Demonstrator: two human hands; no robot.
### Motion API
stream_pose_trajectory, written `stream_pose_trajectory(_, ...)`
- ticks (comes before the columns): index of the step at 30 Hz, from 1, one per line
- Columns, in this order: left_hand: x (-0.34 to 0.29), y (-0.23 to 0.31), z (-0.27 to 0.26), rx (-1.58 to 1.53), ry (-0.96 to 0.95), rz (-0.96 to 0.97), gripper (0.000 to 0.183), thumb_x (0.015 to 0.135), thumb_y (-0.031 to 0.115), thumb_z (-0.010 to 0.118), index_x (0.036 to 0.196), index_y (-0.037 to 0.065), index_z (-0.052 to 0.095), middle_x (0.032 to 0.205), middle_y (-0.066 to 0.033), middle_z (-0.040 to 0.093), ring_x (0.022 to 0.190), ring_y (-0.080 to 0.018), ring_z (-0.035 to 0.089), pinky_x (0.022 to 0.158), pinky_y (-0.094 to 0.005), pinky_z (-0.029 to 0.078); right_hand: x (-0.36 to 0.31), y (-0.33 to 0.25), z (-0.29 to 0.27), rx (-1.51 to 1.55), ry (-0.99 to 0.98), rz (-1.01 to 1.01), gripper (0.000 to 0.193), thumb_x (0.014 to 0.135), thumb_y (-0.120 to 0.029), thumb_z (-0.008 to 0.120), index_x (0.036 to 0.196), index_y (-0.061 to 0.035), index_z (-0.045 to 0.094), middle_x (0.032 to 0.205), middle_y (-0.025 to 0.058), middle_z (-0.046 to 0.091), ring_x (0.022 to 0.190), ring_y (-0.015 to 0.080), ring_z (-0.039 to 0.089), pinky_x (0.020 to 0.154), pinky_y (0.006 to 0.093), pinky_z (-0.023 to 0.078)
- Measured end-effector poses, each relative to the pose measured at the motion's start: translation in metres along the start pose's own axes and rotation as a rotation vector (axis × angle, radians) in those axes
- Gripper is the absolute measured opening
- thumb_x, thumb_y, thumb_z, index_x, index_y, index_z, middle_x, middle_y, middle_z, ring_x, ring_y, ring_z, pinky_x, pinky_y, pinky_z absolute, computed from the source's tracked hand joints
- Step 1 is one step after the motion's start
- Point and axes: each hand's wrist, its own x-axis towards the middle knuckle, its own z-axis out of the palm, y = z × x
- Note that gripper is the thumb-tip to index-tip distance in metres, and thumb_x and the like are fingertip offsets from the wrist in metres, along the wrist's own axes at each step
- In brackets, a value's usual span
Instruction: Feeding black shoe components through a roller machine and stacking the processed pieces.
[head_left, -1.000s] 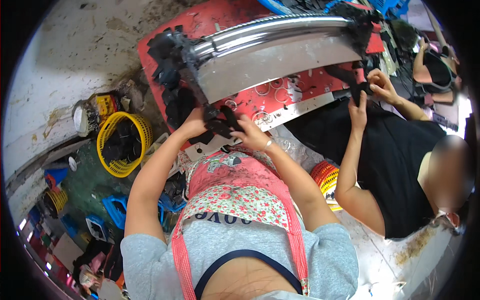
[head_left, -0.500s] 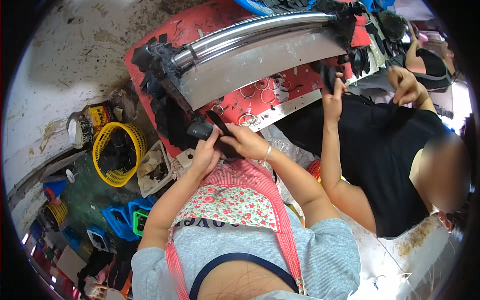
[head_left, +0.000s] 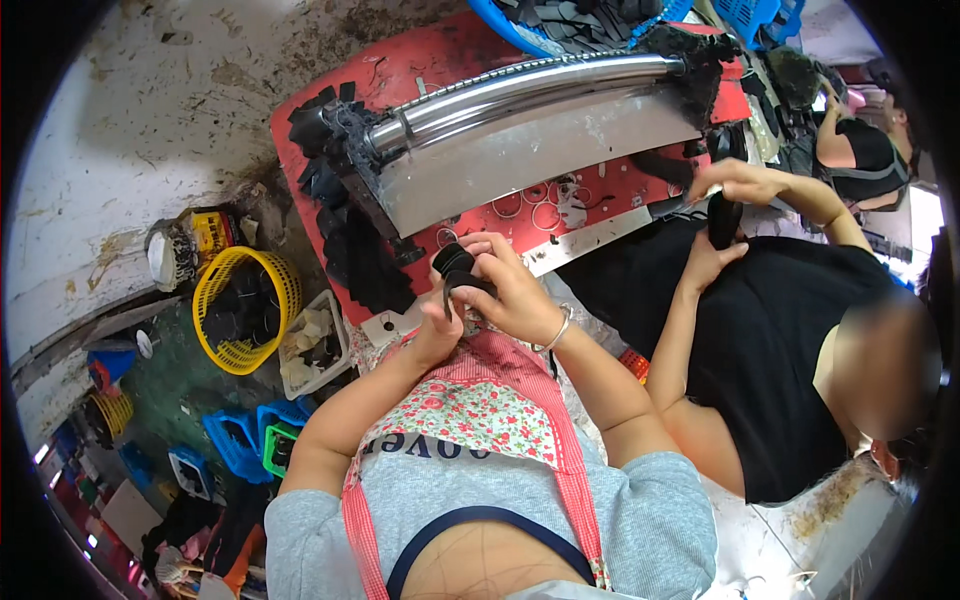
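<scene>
In front of my apron, both hands are closed around a small black piece (head_left: pixel 453 262) with a rounded top and a loose black strip bent over its side. My left hand (head_left: pixel 440 325) grips its lower part from the left, thumb up. From the right, my right hand (head_left: pixel 515 300) curls its fingers over the top, and its thumb presses at the strip. Parts of the piece are hidden behind the fingers, and I cannot make out exactly what it is. Just beyond my hands is the front edge of a red table (head_left: pixel 480 222).
A metal roller (head_left: pixel 530 85) with a slanted plate spans the table, with black scraps (head_left: pixel 365 250) heaped on its left. A yellow basket (head_left: pixel 290 290) and a white bin (head_left: pixel 345 345) stand at left. Close on my right, a co-worker (head_left: pixel 780 330) holds a black piece (head_left: pixel 725 220).
The black piece has turned more upright, its strip now bent over instead of sticking out. My right hand has moved up around it. The co-worker's hands have come together at their piece.
</scene>
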Motion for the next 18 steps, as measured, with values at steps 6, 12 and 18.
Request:
stream_pose_trajectory(6, 0.014, 0.023, -0.003, 0.385, 0.166, 0.081, 0.044, 0.089, 0.040, 0.051, 0.112, 0.003, 0.044, 0.104, -0.0074, 0.051, 0.097, -0.0153, 0.050, 0.090, -0.0307, 0.039, 0.015, -0.017, 0.001, 0.193, -0.130, 0.144, 0.027, 0.078, -0.007, 0.064, 0.100, 0.0001, 0.051, 0.092, 0.0146, 0.059, 0.090, 0.0279, 0.060, 0.078, 0.0326, 0.046)
stream_pose_trajectory(12, 0.047, 0.037, 0.005, 0.212, 0.448, 0.228, 0.021, 0.095, 0.025, 0.042, 0.091, 0.005, 0.047, 0.089, -0.0058, 0.051, 0.089, -0.0151, 0.050, 0.084, -0.0301, 0.040, 0.031, -0.004, -0.021, 0.616, -0.392, 0.283, 0.040, 0.087, -0.005, 0.050, 0.122, -0.0011, 0.031, 0.096, 0.0103, 0.054, 0.089, 0.0124, 0.052, 0.078, 0.0272, 0.044)
stream_pose_trajectory(18, 0.081, 0.063, 0.016, 0.393, 0.470, 0.254, 0.046, 0.083, 0.006, 0.057, 0.121, 0.001, 0.032, 0.105, -0.0090, 0.049, 0.101, -0.0198, 0.048, 0.089, -0.0319, 0.038, 0.050, 0.024, -0.058, 0.395, -0.306, 0.413, 0.030, 0.085, -0.004, 0.056, 0.114, 0.0026, 0.051, 0.099, 0.0032, 0.058, 0.092, 0.0083, 0.053, 0.082, 0.0237, 0.043)
